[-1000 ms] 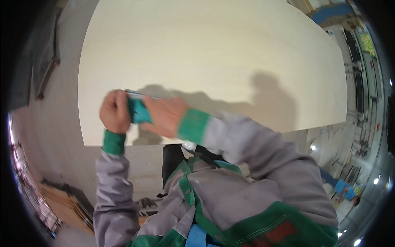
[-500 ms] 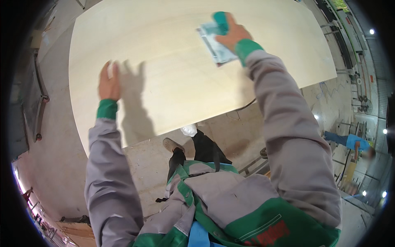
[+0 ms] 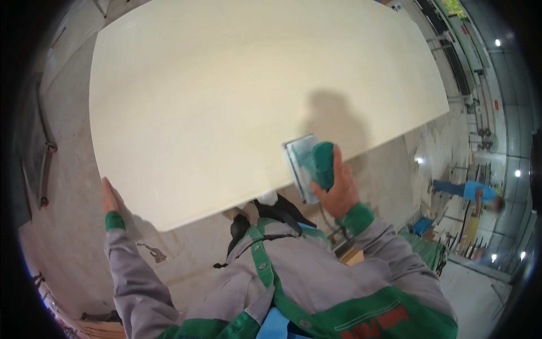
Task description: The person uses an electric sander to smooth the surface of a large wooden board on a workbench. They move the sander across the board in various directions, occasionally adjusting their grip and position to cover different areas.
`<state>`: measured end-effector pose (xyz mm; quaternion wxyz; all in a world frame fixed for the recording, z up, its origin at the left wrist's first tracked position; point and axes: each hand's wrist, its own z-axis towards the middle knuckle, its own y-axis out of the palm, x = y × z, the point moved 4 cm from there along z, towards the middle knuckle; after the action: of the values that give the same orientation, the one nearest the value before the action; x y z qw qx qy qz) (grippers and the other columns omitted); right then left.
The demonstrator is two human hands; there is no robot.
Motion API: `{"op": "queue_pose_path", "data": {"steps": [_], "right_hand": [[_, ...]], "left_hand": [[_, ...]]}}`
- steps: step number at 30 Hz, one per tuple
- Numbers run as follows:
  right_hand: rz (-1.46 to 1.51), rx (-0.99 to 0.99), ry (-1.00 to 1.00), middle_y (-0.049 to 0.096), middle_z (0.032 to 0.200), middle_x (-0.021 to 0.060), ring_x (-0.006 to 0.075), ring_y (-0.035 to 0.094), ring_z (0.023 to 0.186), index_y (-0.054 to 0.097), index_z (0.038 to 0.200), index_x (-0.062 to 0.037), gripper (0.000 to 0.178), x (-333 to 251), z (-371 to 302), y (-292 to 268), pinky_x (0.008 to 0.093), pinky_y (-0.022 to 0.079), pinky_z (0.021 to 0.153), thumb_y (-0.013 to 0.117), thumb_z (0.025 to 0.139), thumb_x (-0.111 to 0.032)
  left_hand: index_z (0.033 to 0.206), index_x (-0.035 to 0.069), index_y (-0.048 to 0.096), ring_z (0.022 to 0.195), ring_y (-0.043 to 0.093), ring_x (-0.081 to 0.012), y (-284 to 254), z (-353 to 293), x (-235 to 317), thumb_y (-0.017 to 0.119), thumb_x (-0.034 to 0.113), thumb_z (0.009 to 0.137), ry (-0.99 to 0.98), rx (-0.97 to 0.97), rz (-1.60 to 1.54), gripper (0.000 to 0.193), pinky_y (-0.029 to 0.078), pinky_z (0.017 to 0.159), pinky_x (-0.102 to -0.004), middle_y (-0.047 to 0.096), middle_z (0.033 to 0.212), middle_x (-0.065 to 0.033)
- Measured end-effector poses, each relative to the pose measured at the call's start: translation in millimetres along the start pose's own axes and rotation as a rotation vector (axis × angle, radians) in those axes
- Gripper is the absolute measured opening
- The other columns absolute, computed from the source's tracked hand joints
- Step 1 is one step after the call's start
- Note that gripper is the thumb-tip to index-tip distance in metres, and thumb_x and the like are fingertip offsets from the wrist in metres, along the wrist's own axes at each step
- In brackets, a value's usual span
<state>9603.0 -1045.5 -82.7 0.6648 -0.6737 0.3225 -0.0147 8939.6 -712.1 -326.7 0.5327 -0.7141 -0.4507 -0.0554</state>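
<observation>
The right hand [image 3: 339, 189] is clenched around the green grip of a hand sanding block [image 3: 307, 166], a flat rectangular pad with a pale abrasive face. The block lies flat on the tabletop, just inside its near edge, directly ahead of the right wrist. The left hand [image 3: 108, 195] is released: it holds nothing, and its fingers rest against the near left corner of the panel, well apart from the right hand.

Change from half a second ago: the sanding block was then far out over the panel, at the full reach of the right arm, and the left hand lay flat on the surface. The block is now drawn back to the near edge, and the left hand has slid off the face to the corner. Judged from this, one long stroke toward the body is complete, and the left hand now steadies the panel at its edge.

The tabletop [image 3: 237, 101] is a large pale cream panel with a smooth, uniform face; it extends away from both hands and carries only the block. A soft shadow falls on it just beyond the right hand.

Below the hands, the floor [image 3: 68, 243] is dusty grey concrete. Far to the right of the right hand, another person in a blue top [image 3: 471, 192] bends over among racks and stacked material, under small ceiling lamps.
</observation>
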Motion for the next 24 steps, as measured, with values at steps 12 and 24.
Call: {"op": "queue_pose_path", "data": {"steps": [12,24], "right_hand": [[-0.239,-0.011,-0.299,0.058,0.128,0.0355,0.0506,0.062,0.115,0.018,0.164,-0.0126,0.104,-137,487,28,0.0528,0.051,0.100,0.076,0.084,-0.047],[-0.333,0.157,-0.240,0.059,0.144,0.0230,0.0390,0.061,0.129,0.028,0.162,-0.0087,0.107,-187,714,7,0.0426,0.049,0.110,0.079,0.078,-0.051]], "left_hand": [[0.114,-0.014,0.070,0.105,0.069,-0.0311,-2,-85,30,0.034,0.082,0.097,-0.197,0.109,0.000,0.104,0.050,0.096,-0.0375,0.074,0.110,-0.0246],[0.108,-0.016,0.070,0.095,0.071,-0.0303,-5,-113,51,0.034,0.072,0.103,-0.154,0.186,-0.022,0.095,0.051,0.089,-0.0386,0.076,0.099,-0.0228]]}}
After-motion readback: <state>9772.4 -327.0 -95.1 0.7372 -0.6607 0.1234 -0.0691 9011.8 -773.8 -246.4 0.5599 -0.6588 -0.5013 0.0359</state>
